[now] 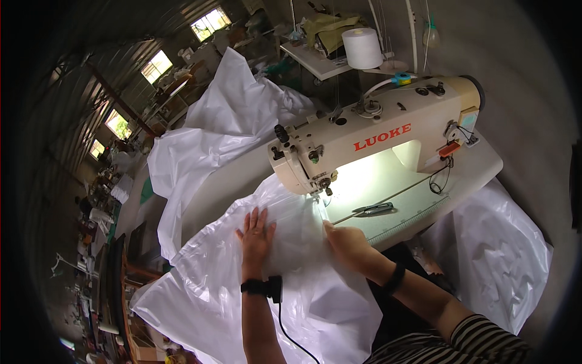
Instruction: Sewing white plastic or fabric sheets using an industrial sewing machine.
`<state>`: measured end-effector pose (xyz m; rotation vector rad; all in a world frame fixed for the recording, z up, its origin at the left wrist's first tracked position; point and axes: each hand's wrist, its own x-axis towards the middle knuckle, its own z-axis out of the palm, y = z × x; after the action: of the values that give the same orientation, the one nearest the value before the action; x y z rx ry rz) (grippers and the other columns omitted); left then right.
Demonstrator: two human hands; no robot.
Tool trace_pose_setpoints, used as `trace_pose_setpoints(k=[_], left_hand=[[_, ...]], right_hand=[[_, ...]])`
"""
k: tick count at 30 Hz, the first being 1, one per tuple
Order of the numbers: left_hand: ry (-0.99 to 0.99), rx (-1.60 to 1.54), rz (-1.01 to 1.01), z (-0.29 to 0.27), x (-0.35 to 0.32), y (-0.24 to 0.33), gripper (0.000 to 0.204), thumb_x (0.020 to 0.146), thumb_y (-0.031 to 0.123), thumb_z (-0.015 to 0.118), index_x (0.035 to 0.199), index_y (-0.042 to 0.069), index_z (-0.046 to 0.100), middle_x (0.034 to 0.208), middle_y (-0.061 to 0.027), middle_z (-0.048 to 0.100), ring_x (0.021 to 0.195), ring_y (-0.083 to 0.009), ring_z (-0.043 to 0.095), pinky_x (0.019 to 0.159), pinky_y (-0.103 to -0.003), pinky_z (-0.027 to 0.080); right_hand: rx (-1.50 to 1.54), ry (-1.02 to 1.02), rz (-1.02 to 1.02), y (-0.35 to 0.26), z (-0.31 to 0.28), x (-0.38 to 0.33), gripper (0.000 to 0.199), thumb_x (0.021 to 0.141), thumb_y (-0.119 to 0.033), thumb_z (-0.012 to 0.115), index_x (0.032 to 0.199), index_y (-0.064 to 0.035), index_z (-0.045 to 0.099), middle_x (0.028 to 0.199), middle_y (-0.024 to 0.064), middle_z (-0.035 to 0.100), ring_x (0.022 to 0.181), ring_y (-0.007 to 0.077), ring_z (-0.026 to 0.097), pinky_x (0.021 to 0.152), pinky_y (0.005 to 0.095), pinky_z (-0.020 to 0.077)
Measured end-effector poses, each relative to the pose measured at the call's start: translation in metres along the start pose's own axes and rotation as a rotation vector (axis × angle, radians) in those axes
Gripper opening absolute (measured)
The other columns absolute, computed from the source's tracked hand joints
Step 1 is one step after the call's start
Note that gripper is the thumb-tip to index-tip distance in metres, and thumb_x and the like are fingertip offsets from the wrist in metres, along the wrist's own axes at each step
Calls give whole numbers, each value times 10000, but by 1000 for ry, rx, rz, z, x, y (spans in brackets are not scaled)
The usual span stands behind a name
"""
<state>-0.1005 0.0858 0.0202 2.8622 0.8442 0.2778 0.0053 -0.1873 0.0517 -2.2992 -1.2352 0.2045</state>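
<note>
A large sheet of shiny white plastic-like fabric lies over the front of the sewing table, its edge running under the needle area of a cream-coloured sewing machine. Flat on that sheet, to the left of the needle, rests my left hand with its fingers spread. Just right of the needle, my right hand is closed, pinching the edge of the fabric between thumb and fingers. The machine's lamp lights the bed beside it. A pair of thread snips lies on the table beyond my right hand.
More white fabric is heaped behind the table's left end, and another bunch hangs at the right. A white thread cone stands behind the machine. A black cable trails from my left wrist. Cluttered shelves line the far left.
</note>
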Motion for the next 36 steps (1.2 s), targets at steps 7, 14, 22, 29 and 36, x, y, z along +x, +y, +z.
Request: trace_pose_setpoints(k=[7,14,22,29,36], left_hand=[[72,-65,51,12,17,-25,579,974,464,575,1477,188,502,1610,-27,382,1508,-291,294,1168,-688,157],[323,-651,320,-40,-116,43,548,879,102,696,1403,86,536,1403,-140,592,1293,-348,562,1095,-421,453],[144,-87,-430,-8,-278,-42,433,807,-42,680,1227,56,651,1475,-157,486,1359,-371,459,1113,-435,410],[225,-117,-166,34,-314,31,846,661,269,911,1393,96,524,1400,-191,526,1277,-378,525,1105,-512,388],[312,-1431,-706,7,-329,-62,99,917,19,636,1002,38,684,977,-87,693,799,-189,669,759,-317,553]], right_hand=[[781,32,177,23,32,-143,667,884,-246,754,1417,-20,423,1111,259,670,974,382,701,856,415,552],[1437,-728,439,64,36,-233,595,869,17,631,1446,20,486,1293,95,647,1167,180,623,1049,322,469],[1173,-694,527,93,54,-235,427,939,-89,601,1340,46,546,1180,105,680,1070,167,646,954,296,516],[1019,-864,379,76,53,-237,406,984,-222,629,1296,38,622,1181,118,707,1036,166,653,937,311,508],[1024,-952,419,81,25,-241,403,972,-245,646,1248,48,657,1127,100,721,1044,151,649,929,283,499]])
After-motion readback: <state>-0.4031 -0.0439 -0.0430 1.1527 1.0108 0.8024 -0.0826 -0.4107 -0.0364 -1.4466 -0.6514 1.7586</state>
